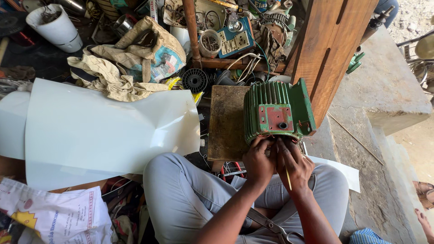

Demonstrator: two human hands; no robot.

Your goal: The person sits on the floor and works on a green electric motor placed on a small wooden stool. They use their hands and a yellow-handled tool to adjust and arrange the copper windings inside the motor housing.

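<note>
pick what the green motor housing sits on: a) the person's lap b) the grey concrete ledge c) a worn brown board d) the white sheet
c: the green motor housing rests on the worn brown board, with the left hand and right hand working at its near end.

A green motor housing (276,110) stands on the brown wooden worktop (226,122); left of it, a white sheet (104,131) covers the floor.

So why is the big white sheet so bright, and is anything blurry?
Head view: daylight glares off the white sheet, washing out its surface; the green motor and both hands, left hand, right hand, look sharp; edges bend slightly from the wide lens.
</note>
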